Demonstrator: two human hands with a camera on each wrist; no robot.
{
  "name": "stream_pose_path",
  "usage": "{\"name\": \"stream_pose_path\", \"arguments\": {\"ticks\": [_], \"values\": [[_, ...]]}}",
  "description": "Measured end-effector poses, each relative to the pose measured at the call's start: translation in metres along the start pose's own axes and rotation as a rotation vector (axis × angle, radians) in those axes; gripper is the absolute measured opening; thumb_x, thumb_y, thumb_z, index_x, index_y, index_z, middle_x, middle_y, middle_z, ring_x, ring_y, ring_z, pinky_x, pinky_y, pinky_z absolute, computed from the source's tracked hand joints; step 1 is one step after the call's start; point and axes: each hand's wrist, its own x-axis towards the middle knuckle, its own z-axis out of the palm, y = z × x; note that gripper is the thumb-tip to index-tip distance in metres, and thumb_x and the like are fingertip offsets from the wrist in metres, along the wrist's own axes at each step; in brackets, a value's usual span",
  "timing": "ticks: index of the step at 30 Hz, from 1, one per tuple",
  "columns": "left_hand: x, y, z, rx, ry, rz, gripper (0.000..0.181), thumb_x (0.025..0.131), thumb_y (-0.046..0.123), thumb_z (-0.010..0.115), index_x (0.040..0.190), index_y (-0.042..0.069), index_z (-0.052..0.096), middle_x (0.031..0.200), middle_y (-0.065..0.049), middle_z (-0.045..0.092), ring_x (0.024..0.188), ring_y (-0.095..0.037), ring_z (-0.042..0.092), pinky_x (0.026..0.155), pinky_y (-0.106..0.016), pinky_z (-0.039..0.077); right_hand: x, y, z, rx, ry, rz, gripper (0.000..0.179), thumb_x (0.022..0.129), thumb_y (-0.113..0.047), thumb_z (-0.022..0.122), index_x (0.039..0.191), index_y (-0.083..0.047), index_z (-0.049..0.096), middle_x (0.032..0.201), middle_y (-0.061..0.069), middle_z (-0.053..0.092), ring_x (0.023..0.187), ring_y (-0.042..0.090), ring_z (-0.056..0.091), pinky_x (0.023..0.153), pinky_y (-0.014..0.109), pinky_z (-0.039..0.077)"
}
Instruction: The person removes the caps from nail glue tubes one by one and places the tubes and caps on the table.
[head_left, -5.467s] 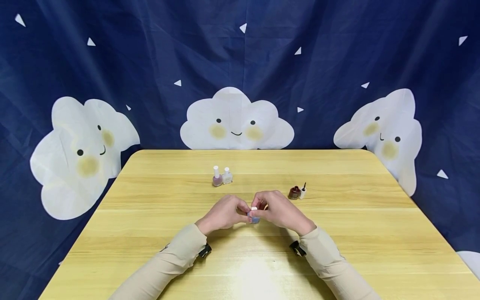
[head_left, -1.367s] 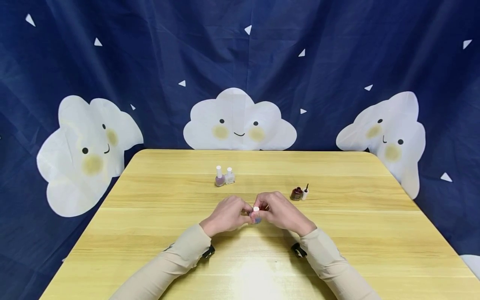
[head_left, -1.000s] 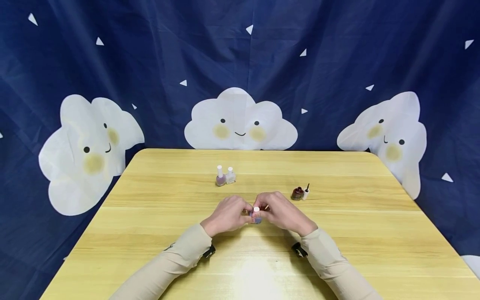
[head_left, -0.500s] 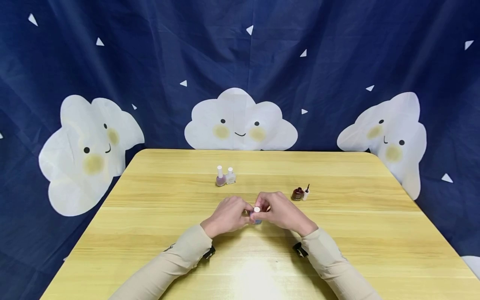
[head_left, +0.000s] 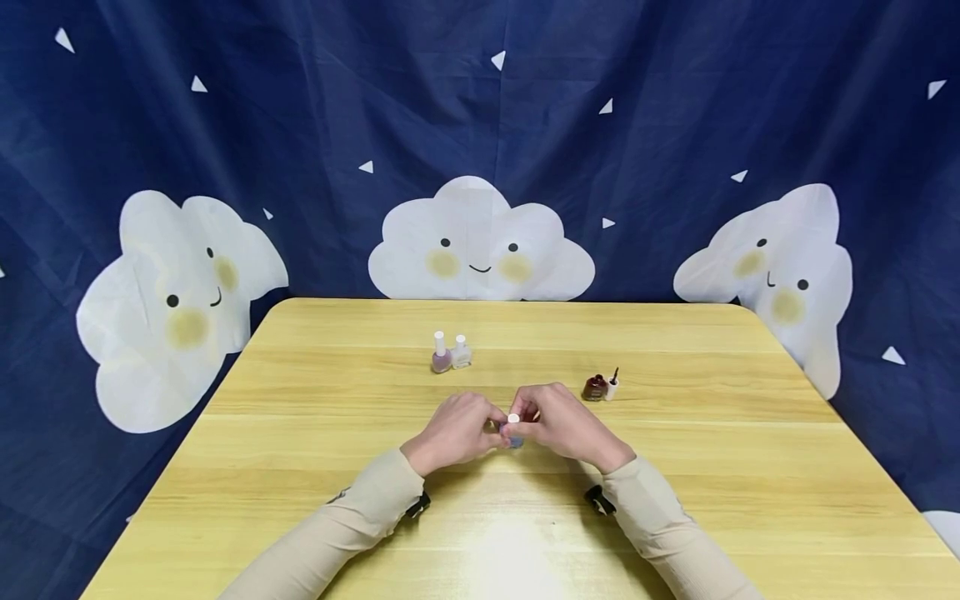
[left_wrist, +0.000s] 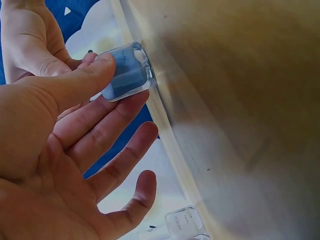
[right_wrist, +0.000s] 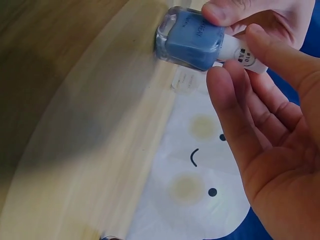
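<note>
Low over the middle of the table, a blue nail polish bottle (left_wrist: 127,75) is held between both hands. My left hand (head_left: 457,429) pinches its glass body between thumb and forefingers, with the other fingers spread in the left wrist view. My right hand (head_left: 562,421) has thumb and fingers about the white cap (right_wrist: 242,56), which sits on the bottle's neck. The right wrist view shows the bottle's glass base close to the tabletop; whether it touches cannot be told. In the head view the fingers hide most of the bottle.
Farther back on the wooden table (head_left: 337,400) stand a purple polish bottle (head_left: 441,360) and a clear one (head_left: 461,356), side by side. To the right is an uncapped dark red bottle (head_left: 595,388), beside its white cap (head_left: 612,388) standing brush up.
Both hands stay at the blue bottle throughout. My right thumb and fingers shift slightly around the cap. The head view has drifted a little; the other bottles stand as before.
</note>
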Motion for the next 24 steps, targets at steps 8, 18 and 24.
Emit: {"name": "stream_pose_path", "arguments": {"ticks": [8,18,24], "values": [[-0.0003,-0.0005,0.0005,-0.024,-0.004,-0.007,0.006,0.087,0.025,0.082,0.089,0.020,0.080,0.066,0.009,0.060,0.055,-0.006,0.034,0.055,-0.021,0.029,-0.0005,-0.0014,-0.0015,-0.006,-0.023,-0.017,0.009,0.091,-0.016,0.079,0.089,-0.017,0.070,0.085,-0.008,0.073,0.078,0.004,0.067,0.069,0.023,0.055],[0.0002,-0.0014,0.0013,-0.021,0.003,-0.010,0.008,0.088,0.025,0.082,0.083,0.021,0.078,0.062,0.009,0.054,0.055,-0.005,0.032,0.056,-0.022,0.029,-0.0017,-0.0007,-0.0042,0.049,-0.025,0.032,0.020,0.089,-0.028,0.081,0.091,-0.016,0.065,0.078,-0.012,0.067,0.069,0.008,0.062,0.061,0.024,0.049],[0.0000,-0.0015,0.0011,-0.024,0.000,-0.022,0.006,0.087,0.026,0.083,0.089,0.021,0.080,0.066,0.011,0.059,0.056,-0.005,0.033,0.057,-0.022,0.029,-0.0008,0.0000,-0.0036,0.032,-0.015,0.032,0.019,0.089,-0.026,0.081,0.086,-0.018,0.065,0.074,-0.012,0.066,0.066,0.006,0.061,0.061,0.023,0.050]]}}
